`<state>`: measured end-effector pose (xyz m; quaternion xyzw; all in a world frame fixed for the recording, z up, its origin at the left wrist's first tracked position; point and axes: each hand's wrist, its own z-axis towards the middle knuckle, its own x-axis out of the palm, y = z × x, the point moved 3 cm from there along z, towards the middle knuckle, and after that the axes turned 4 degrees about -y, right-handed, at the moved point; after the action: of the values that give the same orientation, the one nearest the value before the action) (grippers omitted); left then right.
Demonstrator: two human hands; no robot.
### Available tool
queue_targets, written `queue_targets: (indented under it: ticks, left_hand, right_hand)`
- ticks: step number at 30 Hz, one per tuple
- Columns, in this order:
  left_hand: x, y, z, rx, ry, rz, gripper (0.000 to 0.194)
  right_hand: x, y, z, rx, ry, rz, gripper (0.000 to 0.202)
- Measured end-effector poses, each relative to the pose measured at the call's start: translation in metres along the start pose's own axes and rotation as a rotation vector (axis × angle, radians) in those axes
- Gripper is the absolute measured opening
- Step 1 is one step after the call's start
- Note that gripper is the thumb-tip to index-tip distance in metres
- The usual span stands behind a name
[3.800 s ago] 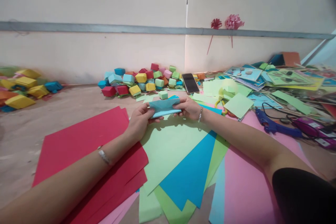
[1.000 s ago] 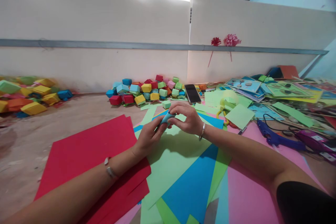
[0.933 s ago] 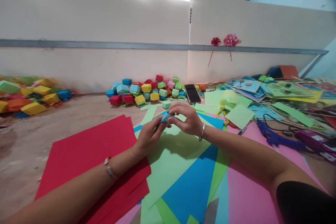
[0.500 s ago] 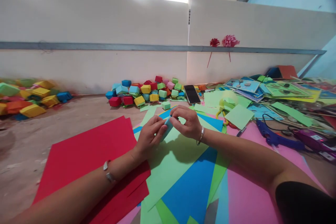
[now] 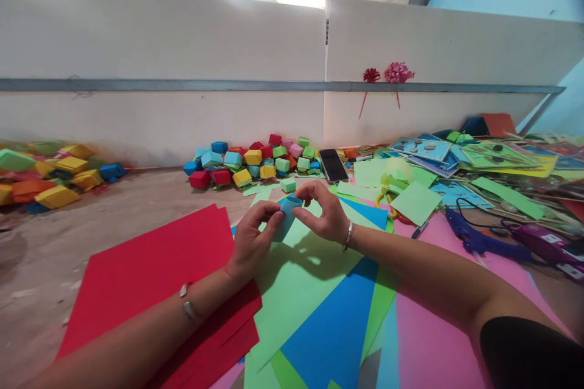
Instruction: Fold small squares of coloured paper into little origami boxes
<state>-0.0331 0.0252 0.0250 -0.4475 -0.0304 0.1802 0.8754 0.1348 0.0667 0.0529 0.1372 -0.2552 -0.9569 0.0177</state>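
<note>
A small light blue paper piece (image 5: pixel 286 221), folded into a tube-like shape with an opening at its top, is held above the light green sheets (image 5: pixel 301 285). My left hand (image 5: pixel 255 234) pinches its left side between thumb and fingers. At its upper right edge, my right hand (image 5: pixel 323 211) has thumb and fingers closed on the paper. Red sheets (image 5: pixel 155 273) lie beneath my left forearm, and a blue sheet (image 5: pixel 328 322) lies partly over the green ones.
Small coloured paper boxes (image 5: pixel 253 158) are heaped by the white wall, with more (image 5: pixel 68 173) at far left. A phone (image 5: pixel 333 165), yellow-handled scissors (image 5: pixel 379 196), a blue glue gun (image 5: pixel 483 243) and pink sheets (image 5: pixel 433 316) are on the right.
The light blue piece has turned and opened, showing its hollow top. My left hand has shifted slightly left, and the fingers of my right hand have moved along its rim.
</note>
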Motion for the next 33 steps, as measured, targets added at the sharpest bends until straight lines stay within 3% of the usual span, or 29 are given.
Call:
queue_targets:
  ticks: [5,14,23,33]
  left_hand:
    - [-0.003,-0.002,0.002,0.139,-0.043,0.094,0.021]
    - [-0.004,-0.003,0.002,0.194,-0.020,0.122,0.016]
    - [-0.004,-0.004,0.002,0.228,-0.045,0.138,0.015]
    - [-0.004,-0.013,-0.002,0.241,0.003,0.080,0.020]
  right_hand:
    - [0.002,-0.001,-0.001,-0.019,0.052,-0.035,0.012]
    - [0.002,0.000,-0.002,-0.077,0.016,-0.057,0.013]
    - [0.002,-0.007,-0.002,-0.010,0.045,-0.036,0.017]
    - [0.006,-0.003,-0.005,-0.182,0.124,-0.101,0.015]
